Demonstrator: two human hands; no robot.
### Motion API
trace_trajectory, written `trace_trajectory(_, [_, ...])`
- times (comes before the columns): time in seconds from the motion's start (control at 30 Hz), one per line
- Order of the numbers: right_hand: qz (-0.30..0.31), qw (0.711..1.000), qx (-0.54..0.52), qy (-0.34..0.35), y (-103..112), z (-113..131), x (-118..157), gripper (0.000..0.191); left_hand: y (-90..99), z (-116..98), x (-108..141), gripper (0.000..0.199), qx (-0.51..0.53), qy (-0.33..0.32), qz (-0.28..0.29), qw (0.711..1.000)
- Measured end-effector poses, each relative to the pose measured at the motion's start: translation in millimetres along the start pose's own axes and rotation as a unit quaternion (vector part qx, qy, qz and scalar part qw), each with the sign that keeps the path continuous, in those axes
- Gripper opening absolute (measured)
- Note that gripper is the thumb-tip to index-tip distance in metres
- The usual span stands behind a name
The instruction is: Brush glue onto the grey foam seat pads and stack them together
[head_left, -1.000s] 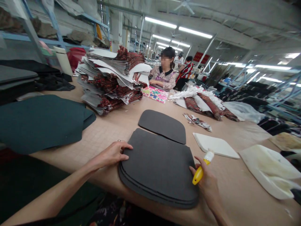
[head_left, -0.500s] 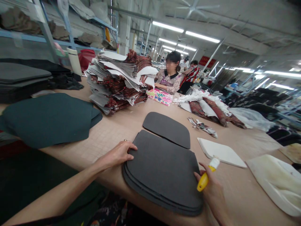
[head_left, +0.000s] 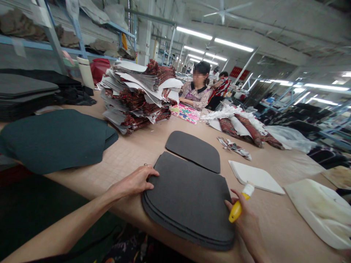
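Note:
A stack of dark grey rounded sheets, foam-like, lies at the table's near edge. My left hand grips the stack's left edge, thumb and forefinger on top and the other fingers mostly hidden. At the stack's right side, my right hand is closed around a brush with a yellow handle and pale bristle end, pointing away from me. Its fingertips touch the stack's right edge. Just beyond the stack lies a smaller dark grey panel, flat on the table.
White sheets and a pale stained container stand on the right. Dark green fabric pieces overhang the table's left edge. Behind rises a tall pile of patterned pieces. A co-worker sits across the table.
The whole view has shifted very slightly. Both hands keep their places on the stack, and the brush stays in my right hand.

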State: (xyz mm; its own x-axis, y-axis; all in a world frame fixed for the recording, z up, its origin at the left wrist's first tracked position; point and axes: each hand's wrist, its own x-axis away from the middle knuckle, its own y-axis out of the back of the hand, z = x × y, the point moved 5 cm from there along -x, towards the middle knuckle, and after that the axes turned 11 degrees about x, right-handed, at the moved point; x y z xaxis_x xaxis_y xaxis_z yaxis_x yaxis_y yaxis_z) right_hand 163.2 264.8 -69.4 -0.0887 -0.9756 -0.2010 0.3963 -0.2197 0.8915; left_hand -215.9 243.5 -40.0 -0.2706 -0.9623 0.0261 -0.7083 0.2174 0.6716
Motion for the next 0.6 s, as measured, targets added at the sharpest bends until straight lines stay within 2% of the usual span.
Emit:
trace_trajectory(0.13, [-0.011,1.0,-0.013,0.003,2.4,3.3,1.3,0.052,-0.9,-10.5,5.7,0.044,-0.022,-0.013,0.009,1.0])
trace_trajectory(0.23, [-0.017,0.998,-0.051,0.015,8.9,10.9,3.9,0.046,-3.9,-18.4,5.6,0.056,-0.115,-0.031,-0.042,0.992])
trace_trajectory(0.3, [-0.005,0.996,-0.084,0.023,12.0,14.7,2.9,0.042,-14.4,-20.5,1.7,0.061,-0.179,-0.08,-0.048,0.979])
trace_trajectory(0.37, [0.001,0.995,-0.095,0.023,14.2,14.1,-1.1,0.039,-33.7,-19.9,-3.0,0.054,-0.175,-0.155,0.029,0.972])
trace_trajectory(0.43, [-0.001,0.995,-0.099,0.021,15.5,10.1,-6.0,0.037,-45.8,-18.6,-5.7,0.052,-0.153,-0.185,0.086,0.967])
trace_trajectory(0.6, [-0.007,0.991,-0.128,0.025,15.9,0.9,-12.5,0.036,-45.1,-32.0,-4.1,0.053,-0.198,-0.152,0.117,0.961])
